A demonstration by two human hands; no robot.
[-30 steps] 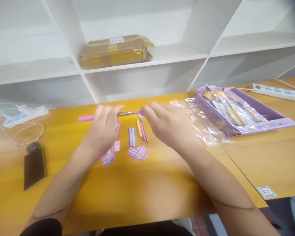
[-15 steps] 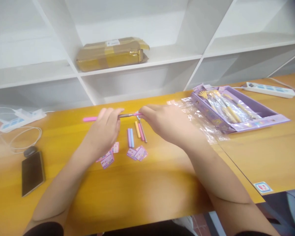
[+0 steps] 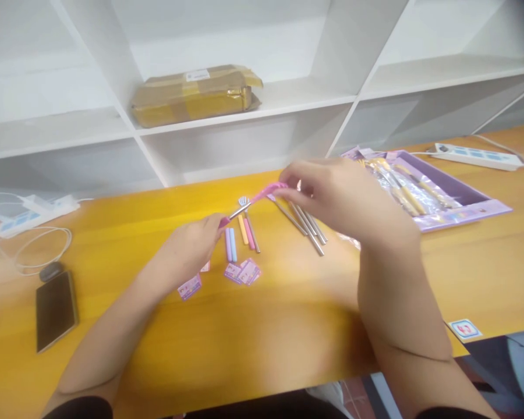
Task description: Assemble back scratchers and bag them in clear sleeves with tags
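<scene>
I've left grip (image 3: 196, 247) holding the handle (image 3: 224, 222) of a joined-looking pink backscratcher (image 3: 240, 210), right grip (image 3: 343, 195) its head (image 3: 267, 191); mid-frame sleeves (image 3: 233, 244) and rods (image 3: 317, 246) look unjoined.

Pink-and-silver stick (image 3: 243, 206), yellow tube (image 3: 243, 230), lilac tube (image 3: 228, 244), pale-blue tube (image 3: 233, 244), purple tray (image 3: 467, 210)

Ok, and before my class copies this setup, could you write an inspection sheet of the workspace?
Surface: glossy yellow-brown wooden tabletop.
Working items: slim pink-ended metal rod, tilted; loose silver rods; pastel cylindrical sticks; small purple printed cards.
Clutter: flat black rectangular phone; purple open-topped box bearing clear-wrapped goods.
Grip: left fingers on the slim rod's lower end, right fingers on its pink upper end.
Cables: thin white cable, looped near a white power strip; another white strip far right.
Surroundings: brown taped cardboard box on white shelving behind.
</scene>
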